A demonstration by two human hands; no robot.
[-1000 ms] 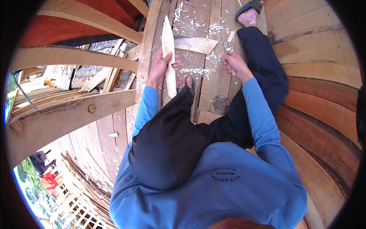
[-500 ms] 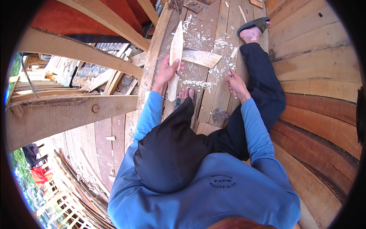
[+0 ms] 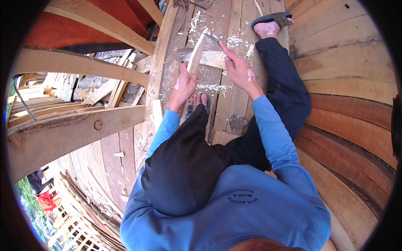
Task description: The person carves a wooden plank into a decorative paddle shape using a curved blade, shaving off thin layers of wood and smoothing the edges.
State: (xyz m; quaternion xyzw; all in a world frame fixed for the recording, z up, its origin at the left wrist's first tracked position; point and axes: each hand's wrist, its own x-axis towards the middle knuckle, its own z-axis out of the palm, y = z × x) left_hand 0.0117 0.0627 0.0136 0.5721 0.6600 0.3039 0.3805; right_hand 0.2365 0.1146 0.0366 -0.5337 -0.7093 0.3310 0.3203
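My left hand [image 3: 183, 85] grips the stick [image 3: 196, 53], which stands tilted on the plank [image 3: 209, 58] over the chips [image 3: 212, 88]. My right hand [image 3: 238, 71] holds the blade [image 3: 214, 41] against it. I should hold tight and cut away from my toes [image 3: 198, 99].

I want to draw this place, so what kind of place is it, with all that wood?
Probably a wooden boat being built. Curved hull planks rise at the right, heavy timber beams cross at the left, and wood shavings litter the plank floor where the left hand holds a wooden stake.
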